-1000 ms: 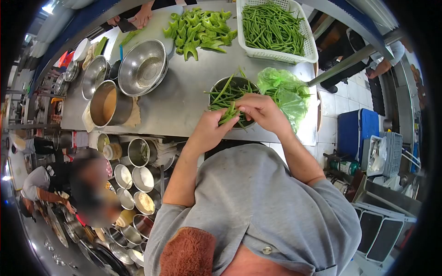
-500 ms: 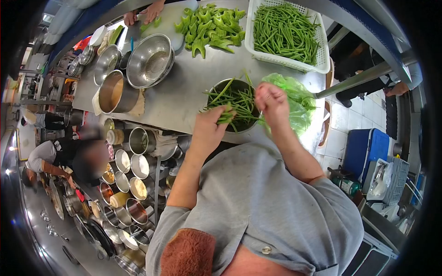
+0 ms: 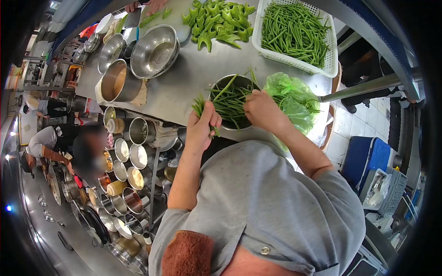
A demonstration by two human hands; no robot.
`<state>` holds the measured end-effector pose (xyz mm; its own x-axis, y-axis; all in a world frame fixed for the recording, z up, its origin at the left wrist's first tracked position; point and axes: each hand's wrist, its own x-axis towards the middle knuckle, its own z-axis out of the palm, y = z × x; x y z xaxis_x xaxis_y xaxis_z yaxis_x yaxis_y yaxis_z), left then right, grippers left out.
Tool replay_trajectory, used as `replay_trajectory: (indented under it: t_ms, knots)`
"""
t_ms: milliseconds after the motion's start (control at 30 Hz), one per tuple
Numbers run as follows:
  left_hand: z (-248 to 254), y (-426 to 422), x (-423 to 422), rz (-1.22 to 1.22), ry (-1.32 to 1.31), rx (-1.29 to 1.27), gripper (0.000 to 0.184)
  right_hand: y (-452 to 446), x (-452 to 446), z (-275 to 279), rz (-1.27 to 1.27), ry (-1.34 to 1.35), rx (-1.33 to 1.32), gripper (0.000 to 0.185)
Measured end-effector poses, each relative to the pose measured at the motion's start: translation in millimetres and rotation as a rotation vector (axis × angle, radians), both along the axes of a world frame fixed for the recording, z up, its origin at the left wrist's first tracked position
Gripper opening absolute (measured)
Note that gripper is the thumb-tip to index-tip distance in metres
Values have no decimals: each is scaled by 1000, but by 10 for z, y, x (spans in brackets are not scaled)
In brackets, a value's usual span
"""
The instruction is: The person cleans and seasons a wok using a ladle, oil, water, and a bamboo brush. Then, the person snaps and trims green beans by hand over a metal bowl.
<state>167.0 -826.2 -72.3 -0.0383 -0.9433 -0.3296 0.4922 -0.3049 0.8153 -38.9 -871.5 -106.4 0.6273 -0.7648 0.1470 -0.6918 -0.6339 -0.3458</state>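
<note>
My left hand [image 3: 200, 129] is closed around a small bunch of green beans [image 3: 199, 106], just left of a metal pot [image 3: 216, 85]. Loose beans [image 3: 230, 103] fill much of that pot, some sticking up past its rim. Over the pot's right side is my right hand [image 3: 263, 109], its fingers pinched together; what they hold, if anything, is hidden. A green plastic bag [image 3: 294, 103] with more beans lies beside the right hand. Behind it, a white plastic basket [image 3: 294, 67] is heaped with green beans.
Cut green vegetable pieces [image 3: 218, 23] are piled at the back. Steel colanders [image 3: 154, 51] and a pot of brown liquid [image 3: 115, 80] stand left. Another person's hand [image 3: 154, 5] is at the far edge. A metal post [image 3: 373, 85] rises right; a co-worker [image 3: 55, 142] bends at left.
My left hand has moved left and down from the pot's rim with its beans. My right hand has come down and left to the pot. The view has shifted slightly.
</note>
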Motion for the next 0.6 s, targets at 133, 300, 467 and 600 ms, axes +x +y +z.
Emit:
replay_trajectory:
  t_ms: [133,300,467,600]
  knots:
    - [3,36,0,-111,-164,-12,26,-67,-131,221,-76,-279,42,8]
    - [-1,22,-221,-119,-375,-25,21,-12,0,332,-104,-695,243,12]
    - [-85,-10,-300,72,-607,-252,14,83,143,242,-15,-876,139,21]
    - [-114,6,-295,87,-509,-230,13,127,160,301,-67,-784,185,23]
